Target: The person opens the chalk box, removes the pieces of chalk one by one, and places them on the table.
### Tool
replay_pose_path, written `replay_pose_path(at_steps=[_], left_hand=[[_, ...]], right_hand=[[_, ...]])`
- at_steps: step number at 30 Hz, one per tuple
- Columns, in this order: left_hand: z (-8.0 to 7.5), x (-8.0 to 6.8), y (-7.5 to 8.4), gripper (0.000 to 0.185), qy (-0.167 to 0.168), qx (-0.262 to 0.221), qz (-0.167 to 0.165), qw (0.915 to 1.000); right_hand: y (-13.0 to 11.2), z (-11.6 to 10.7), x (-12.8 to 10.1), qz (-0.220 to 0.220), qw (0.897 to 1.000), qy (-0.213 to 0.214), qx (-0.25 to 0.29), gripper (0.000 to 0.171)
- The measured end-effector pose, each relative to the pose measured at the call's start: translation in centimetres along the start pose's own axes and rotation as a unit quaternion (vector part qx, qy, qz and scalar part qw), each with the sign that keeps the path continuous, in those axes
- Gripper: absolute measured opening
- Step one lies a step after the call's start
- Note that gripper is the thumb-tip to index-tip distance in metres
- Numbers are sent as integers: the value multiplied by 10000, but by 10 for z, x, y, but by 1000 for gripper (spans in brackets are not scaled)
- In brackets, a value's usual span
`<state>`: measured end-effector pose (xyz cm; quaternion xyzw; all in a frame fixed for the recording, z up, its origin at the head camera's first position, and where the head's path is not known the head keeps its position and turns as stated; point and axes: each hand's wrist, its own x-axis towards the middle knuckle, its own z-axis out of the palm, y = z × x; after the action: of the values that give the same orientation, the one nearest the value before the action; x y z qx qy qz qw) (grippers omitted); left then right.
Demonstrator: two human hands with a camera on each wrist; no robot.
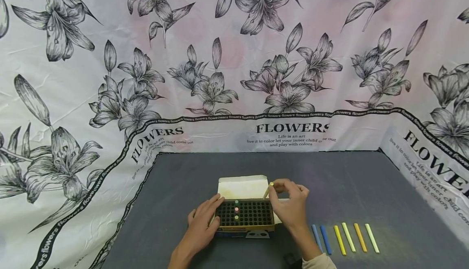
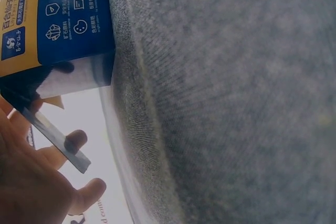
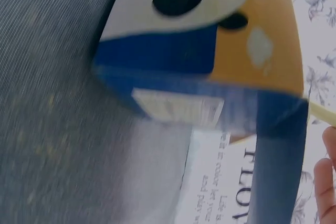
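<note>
An open chalk box (image 1: 244,229) with a black grid insert stands on the grey mat (image 1: 366,187), its pale lid flap (image 1: 242,187) folded back. Three chalk ends, green (image 1: 236,202), pink (image 1: 236,209) and yellow-green (image 1: 236,217), stick up in its left part. My left hand (image 1: 212,210) lies against the box's left side with fairly straight fingers (image 2: 79,139). My right hand (image 1: 274,186) pinches a pale yellow chalk stick (image 1: 268,190) over the box's far right corner. The right wrist view shows the blue and yellow box (image 3: 210,51) close up and blurred, with that chalk stick (image 3: 320,113) at the right edge.
Several loose chalk sticks lie in a row on the mat at the right: two blue (image 1: 320,238), yellow (image 1: 339,240), light green (image 1: 348,237), orange (image 1: 360,237), pale (image 1: 371,238). A flower-printed cloth (image 1: 234,57) hangs behind and at both sides.
</note>
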<state>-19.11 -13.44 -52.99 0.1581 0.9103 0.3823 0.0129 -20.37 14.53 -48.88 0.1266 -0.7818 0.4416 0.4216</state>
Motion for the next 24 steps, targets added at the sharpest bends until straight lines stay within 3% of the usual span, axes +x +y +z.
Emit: replay_pose_path(at_steps=[8,24], left_hand=[[-2,-1,2,50,-18,-34,-46,10000],[-1,0,3,50,-40,2,-46,10000]], right_hand=[[17,-22,2,29,9999,-69,78,14],[38,-76,8,143,9981,601,78,17]])
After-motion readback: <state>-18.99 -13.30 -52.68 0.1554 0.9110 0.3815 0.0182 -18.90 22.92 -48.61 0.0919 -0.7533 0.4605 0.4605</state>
